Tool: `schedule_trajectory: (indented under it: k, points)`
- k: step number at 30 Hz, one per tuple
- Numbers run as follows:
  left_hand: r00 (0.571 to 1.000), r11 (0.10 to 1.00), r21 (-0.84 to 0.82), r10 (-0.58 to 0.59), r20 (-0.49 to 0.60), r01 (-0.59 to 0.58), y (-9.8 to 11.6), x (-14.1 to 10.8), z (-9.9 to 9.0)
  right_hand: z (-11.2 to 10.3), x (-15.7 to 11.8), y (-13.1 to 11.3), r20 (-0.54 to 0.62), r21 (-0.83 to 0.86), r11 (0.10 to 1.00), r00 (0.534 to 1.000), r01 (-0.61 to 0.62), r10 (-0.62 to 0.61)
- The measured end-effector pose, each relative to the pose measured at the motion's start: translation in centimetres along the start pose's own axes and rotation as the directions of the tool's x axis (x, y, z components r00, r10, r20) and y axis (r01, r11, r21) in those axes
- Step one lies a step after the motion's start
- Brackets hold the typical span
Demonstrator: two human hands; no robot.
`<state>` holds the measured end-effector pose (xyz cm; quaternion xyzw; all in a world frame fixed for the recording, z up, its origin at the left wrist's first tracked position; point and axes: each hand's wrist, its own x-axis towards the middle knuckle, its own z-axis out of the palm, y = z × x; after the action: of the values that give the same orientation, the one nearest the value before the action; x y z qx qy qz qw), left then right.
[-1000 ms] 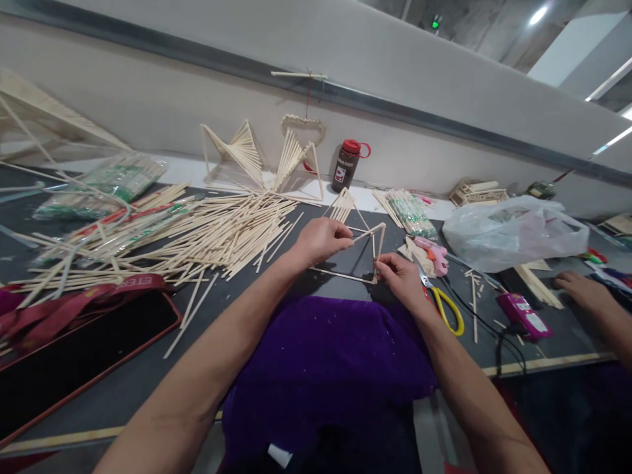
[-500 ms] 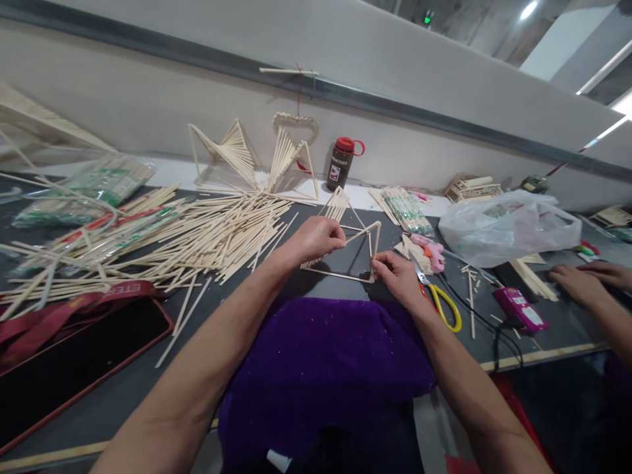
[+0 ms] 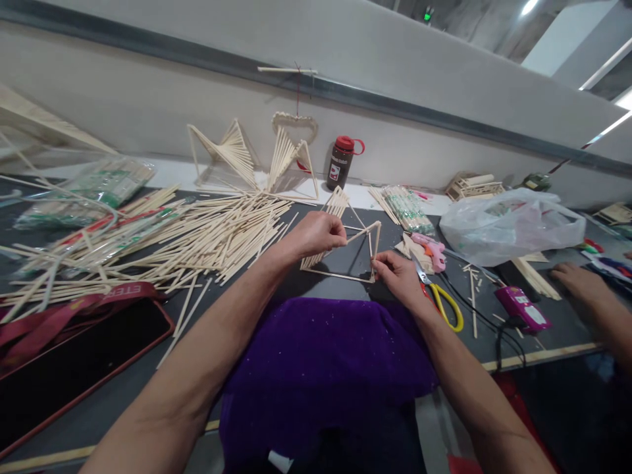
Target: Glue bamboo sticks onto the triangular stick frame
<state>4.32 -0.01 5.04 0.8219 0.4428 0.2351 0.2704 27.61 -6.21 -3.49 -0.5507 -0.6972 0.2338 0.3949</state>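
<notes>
In front of me on the dark table stands a small frame of thin wooden sticks [image 3: 340, 276], with a fan of sticks on its left side. My left hand [image 3: 320, 234] is closed in a pinch on a wooden stick that slopes up to the frame's top right corner. With fingertips pinched, my right hand [image 3: 396, 273] holds the frame's upright near its lower right corner. Scissors with a yellow handle [image 3: 447, 306] lie just right of that hand, beside a pink glue gun [image 3: 428, 250].
Loose sticks [image 3: 227, 237] are heaped on the left, near a phone [image 3: 89, 368]. Finished stick models [image 3: 222, 155] and a bottle [image 3: 340, 164] stand along the wall. To the right are a plastic bag [image 3: 511, 224], a purple device [image 3: 522, 308] and another person's hand [image 3: 575, 280].
My left hand has shifted very slightly, still pinching the stick; my right hand keeps its place. At the right, one of the other person's hands has drawn away.
</notes>
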Motion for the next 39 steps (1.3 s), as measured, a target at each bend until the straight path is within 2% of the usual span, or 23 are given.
schedule_trajectory:
  k: [7, 10, 13, 15, 19, 22, 26, 27, 29, 30, 32, 33, 34, 35, 36, 37, 39]
  points:
    - [0.988, 0.993, -0.087, 0.066, -0.136, -0.078, 1.3, 0.6, 1.0, -0.1, 0.0, 0.0, -0.006, 0.018, 1.000, 1.000, 0.013, -0.012]
    - [0.979, 0.997, 0.020, 0.079, -0.186, -0.077, 1.7, 0.6, 1.5, -0.1, 0.0, -0.1, -0.006, 0.013, 1.000, 1.000, 0.008, -0.008]
    - [0.960, 0.967, 0.237, 0.148, -0.239, -0.091, 2.1, -0.2, 2.1, -0.2, 0.1, -0.3, 0.002, 0.031, 1.000, 1.000, -0.003, 0.003]
    - [0.952, 0.921, 0.368, 0.216, -0.215, -0.126, 2.3, -1.2, 2.8, -0.2, 0.1, -0.4, 0.005, 0.041, 0.999, 1.000, -0.002, 0.002]
    - [0.956, 0.844, 0.481, 0.290, -0.036, -0.237, 3.0, -3.2, 5.2, -0.3, 0.1, -0.3, 0.006, 0.014, 1.000, 1.000, 0.028, -0.028]
    - [0.966, 0.861, 0.460, 0.256, -0.021, -0.218, 3.4, -3.6, 7.2, -0.3, 0.1, -0.1, 0.008, 0.017, 0.999, 1.000, 0.029, -0.029]
    - [0.994, 0.876, 0.471, 0.110, 0.008, -0.101, 3.2, -3.4, 8.7, -0.3, 0.0, 0.2, -0.002, 0.015, 1.000, 1.000, 0.015, -0.015]
    - [0.994, 0.868, 0.485, 0.101, 0.033, -0.104, 3.0, -3.5, 8.7, -0.4, 0.1, 0.3, -0.003, 0.008, 1.000, 1.000, 0.014, -0.014]
    - [0.982, 0.855, 0.484, 0.161, 0.095, -0.187, 3.1, -4.5, 8.7, -0.4, 0.0, 0.4, -0.003, -0.001, 1.000, 1.000, 0.012, -0.012]
    - [0.966, 0.849, 0.461, 0.220, 0.138, -0.259, 3.3, -5.3, 8.6, -0.4, 0.0, 0.4, -0.002, -0.005, 1.000, 1.000, 0.012, -0.012]
    - [0.899, 0.832, 0.350, 0.355, 0.258, -0.429, 4.2, -7.6, 8.2, -0.3, 0.0, 0.4, -0.002, -0.016, 1.000, 1.000, 0.008, -0.008]
    - [0.842, 0.817, 0.262, 0.423, 0.334, -0.514, 4.8, -9.0, 8.0, -0.3, -0.1, 0.3, -0.005, -0.019, 1.000, 1.000, 0.003, -0.003]
    - [0.765, 0.787, 0.150, 0.506, 0.398, -0.598, 5.5, -10.3, 7.7, -0.3, -0.1, 0.2, -0.009, -0.019, 1.000, 1.000, -0.003, 0.003]
    - [0.698, 0.760, 0.047, 0.569, 0.434, -0.648, 6.1, -11.7, 7.3, -0.3, -0.2, 0.2, -0.015, -0.015, 1.000, 1.000, -0.009, 0.009]
    - [0.654, 0.741, -0.030, 0.610, 0.448, -0.671, 6.7, -12.9, 7.0, -0.2, -0.2, 0.1, -0.019, -0.008, 1.000, 1.000, -0.014, 0.014]
    - [0.635, 0.737, -0.072, 0.623, 0.457, -0.672, 7.1, -13.9, 6.7, -0.2, -0.2, 0.1, -0.021, 0.000, 1.000, 1.000, -0.018, 0.018]
    - [0.641, 0.747, -0.089, 0.619, 0.453, -0.659, 7.6, -15.3, 6.2, -0.1, -0.2, 0.1, -0.028, 0.010, 1.000, 0.999, -0.022, 0.023]
